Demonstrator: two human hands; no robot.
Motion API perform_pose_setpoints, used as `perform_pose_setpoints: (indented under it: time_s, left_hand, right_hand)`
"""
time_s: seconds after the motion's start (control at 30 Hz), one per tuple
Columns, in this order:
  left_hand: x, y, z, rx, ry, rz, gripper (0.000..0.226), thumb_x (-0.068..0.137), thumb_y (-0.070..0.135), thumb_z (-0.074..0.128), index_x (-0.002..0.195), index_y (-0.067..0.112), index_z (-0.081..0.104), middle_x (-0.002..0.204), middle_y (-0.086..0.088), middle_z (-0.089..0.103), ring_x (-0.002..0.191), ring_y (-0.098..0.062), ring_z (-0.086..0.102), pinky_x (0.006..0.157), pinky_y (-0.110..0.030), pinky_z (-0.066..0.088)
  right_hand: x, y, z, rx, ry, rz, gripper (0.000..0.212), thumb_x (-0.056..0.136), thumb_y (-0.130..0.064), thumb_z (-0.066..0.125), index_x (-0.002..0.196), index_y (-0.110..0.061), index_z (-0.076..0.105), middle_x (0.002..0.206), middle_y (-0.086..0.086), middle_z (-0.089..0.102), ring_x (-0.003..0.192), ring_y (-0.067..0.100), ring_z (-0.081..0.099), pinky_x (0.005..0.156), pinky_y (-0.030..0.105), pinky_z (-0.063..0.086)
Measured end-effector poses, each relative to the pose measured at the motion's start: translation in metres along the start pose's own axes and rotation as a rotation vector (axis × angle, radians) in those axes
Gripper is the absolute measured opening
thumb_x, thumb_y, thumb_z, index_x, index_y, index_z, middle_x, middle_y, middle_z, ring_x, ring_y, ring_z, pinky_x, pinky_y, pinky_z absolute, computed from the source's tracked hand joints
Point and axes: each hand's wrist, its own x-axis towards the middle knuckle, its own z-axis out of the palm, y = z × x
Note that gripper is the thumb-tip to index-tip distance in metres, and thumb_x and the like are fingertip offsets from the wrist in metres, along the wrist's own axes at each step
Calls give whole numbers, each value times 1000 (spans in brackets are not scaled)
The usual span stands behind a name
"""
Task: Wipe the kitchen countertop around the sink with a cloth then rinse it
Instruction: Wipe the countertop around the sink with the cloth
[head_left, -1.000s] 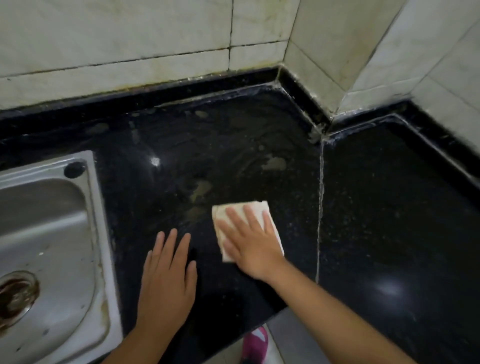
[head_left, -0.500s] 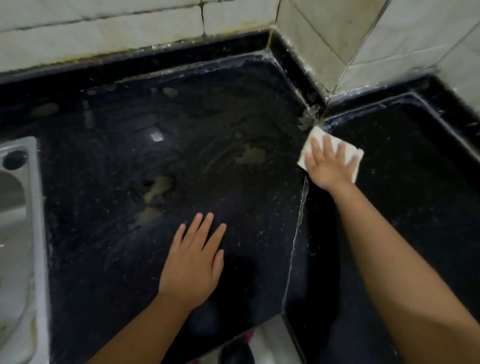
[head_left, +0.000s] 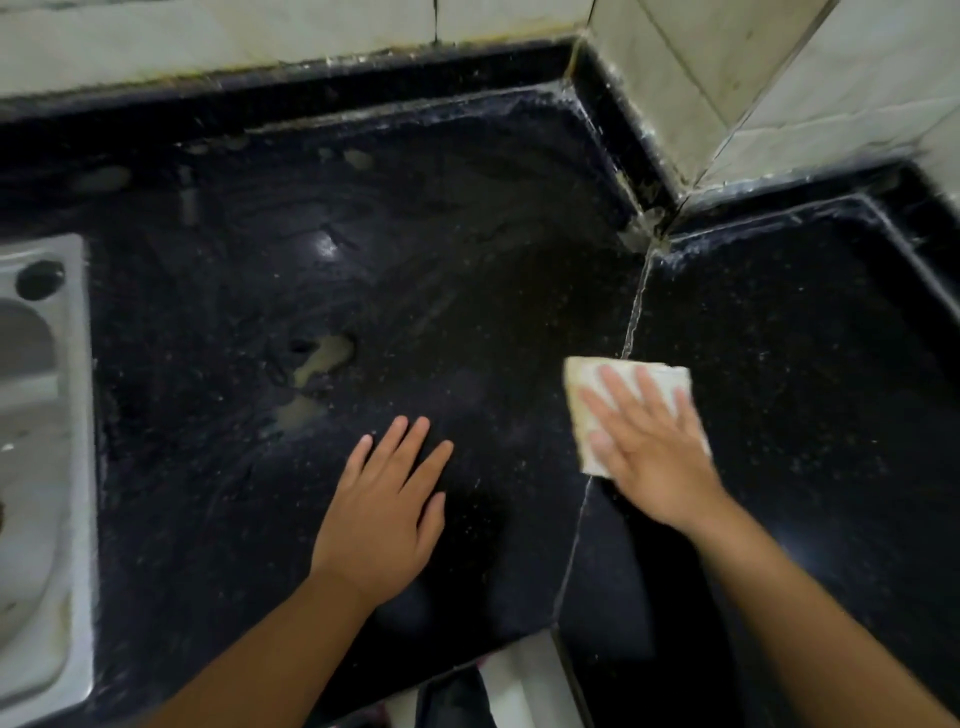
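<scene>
Pressing flat, the right hand half hides the cloth; left hand released.

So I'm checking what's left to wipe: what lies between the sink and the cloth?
In the head view, black countertop with tan smears and the left hand resting flat lies between sink and cloth.

I see the countertop as glossy black speckled stone, smeared wet. Sink is brushed steel, dull and stained. Cloth looks soft, off-white, matt. Wall tiles pale, semi-gloss, grimy grout.
</scene>
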Motion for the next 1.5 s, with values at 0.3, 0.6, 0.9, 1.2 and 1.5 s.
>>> perform_pose_setpoints:
  time_s: [0.3, 0.6, 0.9, 1.2, 1.5]
  left_hand:
    - [-1, -1, 0, -44, 4, -30, 66, 98, 39, 7, 119, 4, 58, 128, -15, 56, 125, -22, 33, 108, -32, 10]
    - [-3, -3, 2, -26, 20, -15, 69, 97, 40, 6, 113, 4, 63, 123, -16, 60, 122, -23, 36, 109, -30, 10]
    - [54, 4, -12, 41, 265, 25, 48, 91, 30, 28, 102, 5, 68, 104, -15, 67, 109, -28, 53, 93, -44, 44]
    - [108, 4, 1, 113, 150, -4, 49, 83, 31, 33, 112, 4, 63, 120, -16, 61, 114, -32, 56, 100, -38, 21]
    - [108, 6, -2, 73, 96, -2, 51, 84, 30, 33, 113, 1, 61, 121, -19, 60, 121, -23, 36, 102, -38, 19]
  right_hand:
    - [150, -50, -47, 115, -14, 160, 51, 100, -39, 16, 148, -32, -1, 157, -4, -12, 143, 30, -12, 112, 55, -8]
    - [26, -82, -10, 76, -74, -231, 68, 82, -64, -9, 145, -40, 1, 154, -17, -12, 141, 12, -20, 111, 39, -15]
    - [57, 41, -28, 261, 30, 543, 50, 100, -38, 15, 148, -29, 3, 157, -6, -8, 144, 23, -11, 114, 49, -6]
    - [153, 6, -52, 458, 127, 816, 54, 101, -35, 11, 148, -16, -5, 157, 1, -13, 142, 34, -14, 114, 51, -7]
    - [119, 2, -37, 347, 92, 441, 52, 101, -34, 15, 148, -24, -5, 157, -6, -12, 144, 26, -14, 115, 43, -6]
